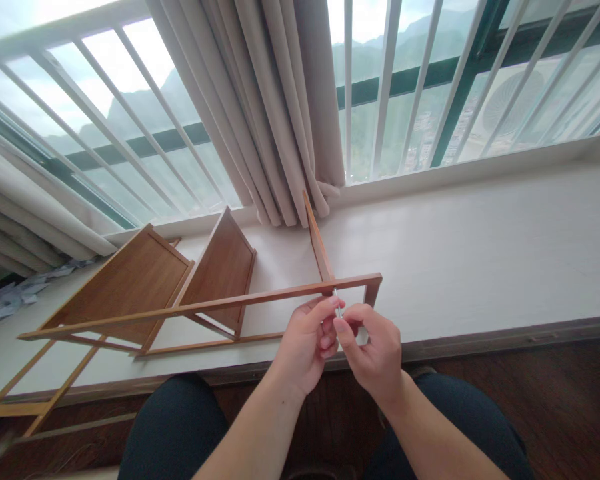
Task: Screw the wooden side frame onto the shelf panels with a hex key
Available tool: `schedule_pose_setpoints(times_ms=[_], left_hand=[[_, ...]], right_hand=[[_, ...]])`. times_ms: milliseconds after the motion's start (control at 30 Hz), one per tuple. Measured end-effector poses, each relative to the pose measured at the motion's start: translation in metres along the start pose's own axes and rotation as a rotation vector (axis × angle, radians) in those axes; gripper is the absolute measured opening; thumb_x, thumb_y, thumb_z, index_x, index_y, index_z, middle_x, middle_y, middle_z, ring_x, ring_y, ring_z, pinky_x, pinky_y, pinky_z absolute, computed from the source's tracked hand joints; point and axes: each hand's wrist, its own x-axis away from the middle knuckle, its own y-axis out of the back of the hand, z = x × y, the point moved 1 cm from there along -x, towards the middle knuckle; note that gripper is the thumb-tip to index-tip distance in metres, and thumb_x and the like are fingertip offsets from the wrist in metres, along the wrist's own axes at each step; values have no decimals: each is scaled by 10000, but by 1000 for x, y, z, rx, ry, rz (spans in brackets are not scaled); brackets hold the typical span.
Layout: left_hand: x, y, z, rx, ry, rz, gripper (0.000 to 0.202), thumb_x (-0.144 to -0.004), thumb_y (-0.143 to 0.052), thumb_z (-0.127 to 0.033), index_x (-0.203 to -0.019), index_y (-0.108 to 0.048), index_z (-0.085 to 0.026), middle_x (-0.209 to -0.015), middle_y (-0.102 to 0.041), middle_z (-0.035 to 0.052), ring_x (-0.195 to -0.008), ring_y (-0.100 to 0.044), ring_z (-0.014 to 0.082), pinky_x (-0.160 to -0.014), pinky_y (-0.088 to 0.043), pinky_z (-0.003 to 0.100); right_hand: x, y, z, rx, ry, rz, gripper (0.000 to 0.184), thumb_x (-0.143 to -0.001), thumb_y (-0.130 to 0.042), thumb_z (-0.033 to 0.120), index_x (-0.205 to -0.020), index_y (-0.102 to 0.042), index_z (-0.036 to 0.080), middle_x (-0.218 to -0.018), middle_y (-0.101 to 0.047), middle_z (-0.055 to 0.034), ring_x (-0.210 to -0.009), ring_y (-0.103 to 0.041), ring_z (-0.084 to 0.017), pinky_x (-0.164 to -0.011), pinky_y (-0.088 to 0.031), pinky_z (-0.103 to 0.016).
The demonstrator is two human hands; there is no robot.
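A thin silver metal rod [337,303] stands against the long rail of a brown wooden shelf frame [260,293], at the joint with a shelf panel [319,243]. My left hand [307,340] is closed, with its thumb and fingers pinched about the rod just below the rail. My right hand [373,347] is closed too, its thumb and forefinger pinching the rod's lower end. The fingers cover part of the rod, so its full shape is hidden. The frame lies on its side, with two wider panels [220,273] [125,287] set across it to the left.
The frame rests on a white window ledge [470,247] with a front edge above a dark wooden floor [555,380]. Grey curtains [260,100] hang behind it, beside white window bars [385,87]. Papers [20,290] lie at the far left. My knees [175,420] are below the ledge.
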Motion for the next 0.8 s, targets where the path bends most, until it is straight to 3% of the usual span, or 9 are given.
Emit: schedule_pose_setpoints(times_ms=[800], left_hand=[[-1, 1, 3, 40, -8, 15, 299, -762, -834, -386, -800, -674, -136, -515, -363, -97, -417, -245, 20, -363, -162, 144]], right_hand=[[1, 2, 2, -40, -36, 27, 178, -978, -568, 172, -807, -611, 198, -683, -652, 12, -585, -598, -108, -601, -467, -223]])
